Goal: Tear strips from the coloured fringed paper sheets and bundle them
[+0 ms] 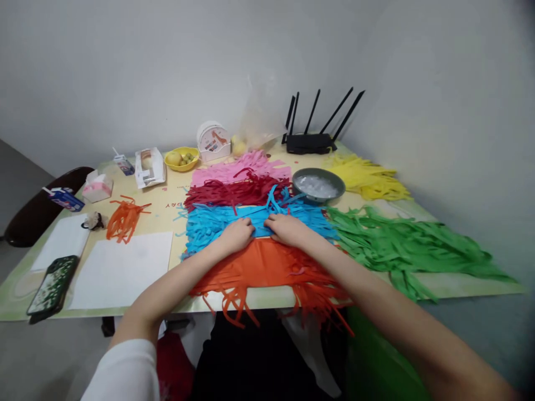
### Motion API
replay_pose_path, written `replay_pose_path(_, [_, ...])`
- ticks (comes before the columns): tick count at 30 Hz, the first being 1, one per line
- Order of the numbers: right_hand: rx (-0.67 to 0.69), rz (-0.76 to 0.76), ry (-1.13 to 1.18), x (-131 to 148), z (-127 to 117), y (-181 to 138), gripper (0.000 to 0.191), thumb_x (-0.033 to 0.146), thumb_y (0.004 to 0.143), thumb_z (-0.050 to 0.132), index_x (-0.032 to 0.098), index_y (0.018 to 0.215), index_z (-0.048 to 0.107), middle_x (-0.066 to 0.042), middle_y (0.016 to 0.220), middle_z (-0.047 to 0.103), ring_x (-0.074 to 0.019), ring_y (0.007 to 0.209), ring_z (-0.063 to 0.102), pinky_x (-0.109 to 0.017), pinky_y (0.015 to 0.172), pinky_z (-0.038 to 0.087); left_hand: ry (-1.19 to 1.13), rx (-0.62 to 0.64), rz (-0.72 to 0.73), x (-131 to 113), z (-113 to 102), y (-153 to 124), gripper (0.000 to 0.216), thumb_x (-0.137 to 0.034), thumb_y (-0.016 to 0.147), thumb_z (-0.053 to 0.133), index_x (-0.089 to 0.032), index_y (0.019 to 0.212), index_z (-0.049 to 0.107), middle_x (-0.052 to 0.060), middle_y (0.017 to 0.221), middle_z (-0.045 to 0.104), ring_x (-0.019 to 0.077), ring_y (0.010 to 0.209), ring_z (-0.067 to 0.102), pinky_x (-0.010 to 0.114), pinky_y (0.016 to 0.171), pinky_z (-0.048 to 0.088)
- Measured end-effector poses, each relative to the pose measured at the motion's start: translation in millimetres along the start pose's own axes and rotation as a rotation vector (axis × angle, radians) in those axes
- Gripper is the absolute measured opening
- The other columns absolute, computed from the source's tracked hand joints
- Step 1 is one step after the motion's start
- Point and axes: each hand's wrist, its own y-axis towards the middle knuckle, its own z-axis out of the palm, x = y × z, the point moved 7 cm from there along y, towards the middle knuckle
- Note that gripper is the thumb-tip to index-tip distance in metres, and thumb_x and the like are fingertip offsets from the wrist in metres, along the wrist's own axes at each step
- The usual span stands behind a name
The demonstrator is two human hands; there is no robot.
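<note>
My left hand (238, 234) and my right hand (286, 229) are close together at the middle of the table, fingers curled on the near edge of the blue fringed crepe paper (209, 223). Their fingertips point towards each other, with a smooth blue band showing between them. Directly below lies the orange fringed paper (261, 262), its uncut centre flat and its strips hanging over the table's front edge. Dark red fringed paper (234, 192) borders the blue on the far side, and pink fringed paper (234, 170) lies beyond that. The undersides of my fingers are hidden.
Green fringed paper (401, 239) and yellow fringed paper (368, 178) lie to the right. A grey bowl (340, 181) stands behind the blue; a black router (311, 143) is at the back. White sheets (121, 270), a phone (53, 285) and orange strips (124, 219) are leftward.
</note>
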Motion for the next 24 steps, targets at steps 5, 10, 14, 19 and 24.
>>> replay_pose_path(5, [-0.01,0.013,0.04,-7.0,-1.5,-1.5,0.024,0.019,0.091,0.049,0.016,0.108,0.065,-0.013,0.103,0.066,-0.0253,0.095,0.063,-0.029,0.072,0.039,0.036,0.051,-0.055,7.9,-3.3,4.3,0.029,-0.023,0.084,0.058,-0.011,0.108,0.069,0.015,0.108,0.064,0.0266,0.106,0.06,0.035,0.095,0.047])
replay_pose_path(10, [-0.014,0.022,0.113,-15.3,-4.3,1.7,0.019,0.02,0.087,0.055,0.017,0.103,0.065,-0.01,0.104,0.068,-0.0209,0.092,0.064,-0.025,0.068,0.037,-0.002,0.086,-0.103,17.3,-4.4,14.2,0.029,-0.028,0.083,0.062,-0.014,0.107,0.071,0.012,0.109,0.069,0.0235,0.102,0.064,0.029,0.091,0.048])
replay_pose_path(14, [0.003,0.02,0.168,-19.9,-5.6,5.2,0.015,0.025,0.088,0.057,0.019,0.097,0.067,-0.007,0.098,0.072,-0.019,0.089,0.065,-0.023,0.067,0.036,-0.035,0.104,-0.126,25.8,-5.1,19.4,0.025,-0.03,0.084,0.062,-0.016,0.102,0.073,0.01,0.104,0.073,0.022,0.098,0.067,0.027,0.086,0.049])
replay_pose_path(19, [0.005,0.035,0.194,-23.1,-4.4,9.5,0.019,0.027,0.091,0.051,0.019,0.096,0.068,-0.009,0.097,0.073,-0.0201,0.087,0.065,-0.024,0.067,0.035,-0.063,0.109,-0.123,26.2,-6.0,19.7,0.029,-0.034,0.08,0.066,-0.015,0.101,0.074,0.011,0.104,0.074,0.0238,0.098,0.067,0.027,0.085,0.049])
replay_pose_path(24, [0.028,0.051,0.217,-26.7,-3.0,9.0,0.016,0.027,0.089,0.054,0.018,0.089,0.067,-0.008,0.092,0.073,-0.0187,0.081,0.064,-0.024,0.064,0.034,-0.077,0.117,-0.134,25.5,-6.7,20.8,0.03,-0.034,0.078,0.069,-0.015,0.1,0.074,0.011,0.104,0.074,0.024,0.098,0.067,0.027,0.085,0.049])
